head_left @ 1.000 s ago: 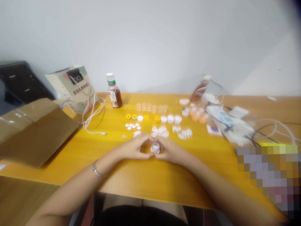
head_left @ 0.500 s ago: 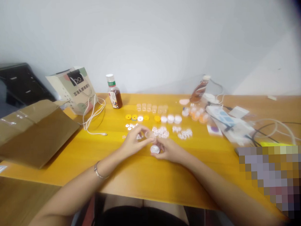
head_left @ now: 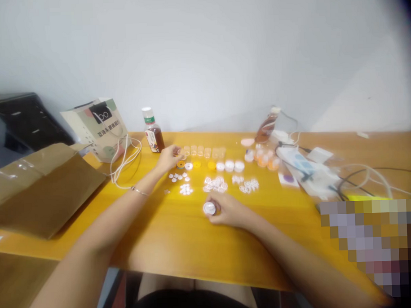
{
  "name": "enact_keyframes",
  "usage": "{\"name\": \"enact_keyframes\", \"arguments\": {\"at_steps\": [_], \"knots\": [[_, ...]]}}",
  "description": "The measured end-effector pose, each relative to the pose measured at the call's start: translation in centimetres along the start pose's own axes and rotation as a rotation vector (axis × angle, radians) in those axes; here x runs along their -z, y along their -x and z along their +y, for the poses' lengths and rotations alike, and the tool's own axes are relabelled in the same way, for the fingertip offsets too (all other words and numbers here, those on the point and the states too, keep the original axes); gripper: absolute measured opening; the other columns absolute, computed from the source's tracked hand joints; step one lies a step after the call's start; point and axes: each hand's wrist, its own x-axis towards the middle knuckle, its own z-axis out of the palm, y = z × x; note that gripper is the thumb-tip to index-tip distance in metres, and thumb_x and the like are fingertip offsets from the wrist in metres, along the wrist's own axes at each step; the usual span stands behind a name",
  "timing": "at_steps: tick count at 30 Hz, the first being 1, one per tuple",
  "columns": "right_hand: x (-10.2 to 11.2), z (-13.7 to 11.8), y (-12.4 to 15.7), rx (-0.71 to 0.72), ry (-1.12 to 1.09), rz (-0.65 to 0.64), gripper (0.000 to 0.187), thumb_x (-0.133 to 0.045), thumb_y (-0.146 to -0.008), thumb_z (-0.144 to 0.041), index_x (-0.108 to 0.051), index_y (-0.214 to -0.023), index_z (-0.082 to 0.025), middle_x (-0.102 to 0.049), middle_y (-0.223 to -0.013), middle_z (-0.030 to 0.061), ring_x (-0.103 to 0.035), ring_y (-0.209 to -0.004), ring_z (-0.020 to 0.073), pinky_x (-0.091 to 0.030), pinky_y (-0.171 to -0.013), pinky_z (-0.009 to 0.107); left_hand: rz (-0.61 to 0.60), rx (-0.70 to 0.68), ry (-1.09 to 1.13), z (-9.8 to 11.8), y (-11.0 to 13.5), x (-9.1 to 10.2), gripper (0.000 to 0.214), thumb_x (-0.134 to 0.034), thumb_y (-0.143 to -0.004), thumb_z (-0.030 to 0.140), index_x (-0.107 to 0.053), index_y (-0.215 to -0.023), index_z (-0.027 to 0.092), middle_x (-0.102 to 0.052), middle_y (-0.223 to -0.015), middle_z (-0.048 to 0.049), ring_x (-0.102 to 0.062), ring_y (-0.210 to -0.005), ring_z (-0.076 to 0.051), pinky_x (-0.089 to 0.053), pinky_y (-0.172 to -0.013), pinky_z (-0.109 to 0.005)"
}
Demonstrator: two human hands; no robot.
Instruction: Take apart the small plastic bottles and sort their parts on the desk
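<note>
Fingers of the right hand (head_left: 229,210) are pinching a white cap (head_left: 209,208) over the middle of the desk (head_left: 181,235), between the near edge and the small white pieces (head_left: 215,184). Its round face is pointing upward, toward the person's head; the outline is looking nearly circular, so a long axis is hard to tell, and whether it is touching the desk is unclear.

The left hand (head_left: 169,159) is reaching toward the far edge, its fingers curving around the left end of a row of clear cups (head_left: 200,151). Blur is hiding whether they are pinching the end cup or only touching it. The row is running roughly along the far edge, the cups standing upright. Yellow and white lids (head_left: 229,165) are lying on the near side of that row, and a bottle (head_left: 153,138) is standing just beyond the left hand.
</note>
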Motion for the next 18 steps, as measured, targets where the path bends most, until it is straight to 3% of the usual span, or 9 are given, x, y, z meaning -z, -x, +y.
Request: {"name": "enact_keyframes", "arguments": {"at_steps": [3, 8, 15, 18], "knots": [[0.1, 0.0, 0.0, 0.000, 0.003, -0.008, 0.015, -0.057, -0.063, -0.017, -0.050, -0.075, -0.018, -0.057, -0.073, -0.0001, -0.048, -0.064, 0.0121, -0.035, -0.056, 0.022, -0.041, 0.026, -0.047, -0.7, -1.9, -1.3, 0.027, -0.066, -0.064, 0.023, -0.060, -0.088, 0.012, -0.065, -0.086, -0.0067, -0.061, -0.075, -0.017, -0.048, -0.069, -0.026], [0.0, 0.5, 0.0, 0.017, -0.003, -0.005, 0.014, -0.057, -0.065, -0.018, -0.051, -0.077, -0.019, -0.056, -0.073, -0.0009, -0.047, -0.064, 0.0116, -0.035, -0.057, 0.022, -0.061, 0.040, -0.044, -1.3, -2.7, -2.7, 0.025, -0.068, -0.062, 0.021, -0.060, -0.084, 0.013, -0.065, -0.085, -0.0067, -0.061, -0.072, -0.017, -0.048, -0.066, -0.026], [0.1, 0.3, 0.0, 0.023, -0.014, -0.020, 0.014, -0.056, -0.065, -0.018, -0.050, -0.077, -0.019, -0.057, -0.076, -0.0001, -0.048, -0.066, 0.0120, -0.036, -0.059, 0.023, -0.020, 0.043, 0.000, -1.6, -2.3, -2.7, 0.035, -0.071, -0.062, 0.023, -0.057, -0.092, 0.012, -0.060, -0.095, -0.0078, -0.060, -0.079, -0.016, -0.049, -0.072, -0.026], [0.1, 0.3, 0.0, 0.027, -0.015, -0.031, 0.014, -0.056, -0.065, -0.017, -0.051, -0.078, -0.019, -0.057, -0.076, 0.0001, -0.048, -0.066, 0.0122, -0.036, -0.060, 0.023, 0.068, -0.050, 0.021, -0.5, -0.8, -2.2, 0.028, -0.066, -0.067, 0.026, -0.058, -0.091, 0.014, -0.054, -0.103, -0.0075, -0.056, -0.092, -0.017, -0.047, -0.079, -0.028]]}}
